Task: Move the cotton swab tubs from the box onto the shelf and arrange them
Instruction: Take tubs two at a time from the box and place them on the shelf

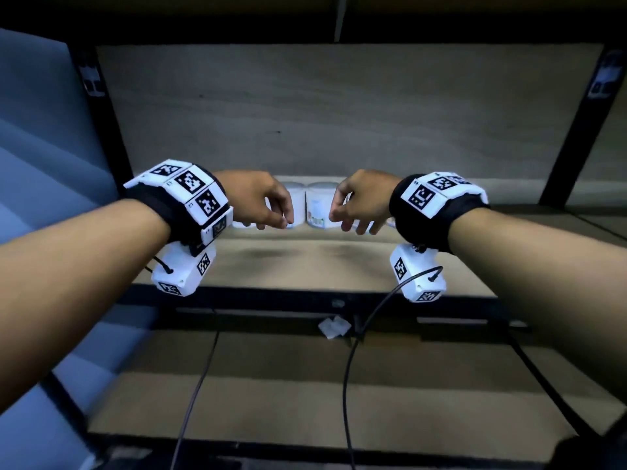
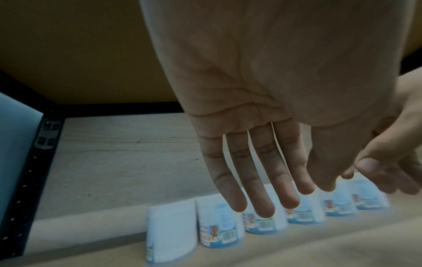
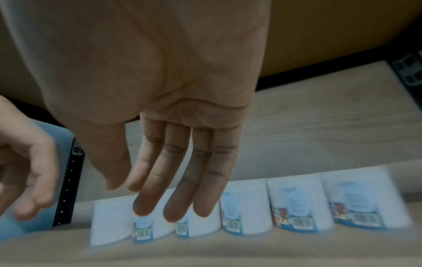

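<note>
Several white cotton swab tubs (image 3: 244,207) with blue labels stand side by side in a row at the back of the wooden shelf (image 1: 339,262). In the head view most of the tubs (image 1: 320,205) are hidden behind my two hands. My left hand (image 1: 271,212) hangs in front of the row's left part with loose fingers (image 2: 262,189), holding nothing. My right hand (image 1: 353,215) hangs in front of the right part, fingers (image 3: 180,189) straight and empty. Neither hand visibly touches a tub.
Black metal uprights (image 1: 101,113) frame the shelf on both sides, and another board sits close overhead. The black front rail (image 1: 305,296) runs below my wrists. A lower wooden shelf (image 1: 305,385) lies beneath, with cables crossing it and a small white scrap (image 1: 334,327).
</note>
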The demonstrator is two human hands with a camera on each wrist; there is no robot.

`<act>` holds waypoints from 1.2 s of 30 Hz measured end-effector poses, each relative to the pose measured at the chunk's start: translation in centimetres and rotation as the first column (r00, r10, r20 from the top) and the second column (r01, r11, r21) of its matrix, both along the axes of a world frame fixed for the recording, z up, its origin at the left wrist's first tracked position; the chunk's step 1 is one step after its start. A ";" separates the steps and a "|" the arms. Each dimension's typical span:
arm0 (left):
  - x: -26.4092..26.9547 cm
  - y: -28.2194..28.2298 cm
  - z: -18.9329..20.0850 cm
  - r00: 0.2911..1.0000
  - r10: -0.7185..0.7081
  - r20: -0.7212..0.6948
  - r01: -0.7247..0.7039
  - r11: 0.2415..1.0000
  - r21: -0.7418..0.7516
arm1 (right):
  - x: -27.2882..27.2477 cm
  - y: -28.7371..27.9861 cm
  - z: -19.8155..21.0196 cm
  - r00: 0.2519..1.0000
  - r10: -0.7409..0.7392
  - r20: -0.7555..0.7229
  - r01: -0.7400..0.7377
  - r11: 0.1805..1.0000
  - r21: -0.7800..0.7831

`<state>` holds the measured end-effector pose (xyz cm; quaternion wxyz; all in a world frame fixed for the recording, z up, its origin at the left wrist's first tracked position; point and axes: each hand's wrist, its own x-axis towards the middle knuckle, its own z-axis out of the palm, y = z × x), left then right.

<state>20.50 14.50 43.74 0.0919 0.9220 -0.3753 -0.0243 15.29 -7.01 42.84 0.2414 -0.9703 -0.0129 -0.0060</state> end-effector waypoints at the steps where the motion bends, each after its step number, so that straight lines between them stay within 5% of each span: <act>1: -1.0 -0.5 -0.1 1.000 -0.022 -0.008 0.022 1.000 0.012 | -0.9 -0.3 -0.2 1.000 0.000 -0.022 0.000 1.000 0.001; 11: -8.4 -4.1 -2.7 0.994 -0.104 -0.030 0.107 0.982 0.157 | -8.1 -3.5 -3.6 0.984 -0.043 -0.172 0.036 0.998 -0.045; 17: -11.8 -6.7 -8.6 0.965 -0.163 -0.205 0.200 0.964 0.175 | -12.0 -4.8 -8.0 0.923 -0.060 -0.379 0.070 0.997 0.013; 24: -14.2 -10.4 -21.4 0.878 -0.176 -0.445 0.314 0.914 0.258 | -15.7 -7.3 -20.6 0.790 -0.139 -0.597 0.201 0.979 0.038; 29: -16.8 -12.4 -31.9 0.800 -0.137 -0.584 0.361 0.888 0.286 | -18.0 -7.6 -29.7 0.624 -0.167 -0.763 0.260 0.966 0.001; 36: -20.0 -12.7 -44.0 0.779 -0.045 -0.625 0.299 0.903 0.308 | -18.7 -10.6 -47.6 0.657 -0.312 -0.686 0.168 0.948 -0.270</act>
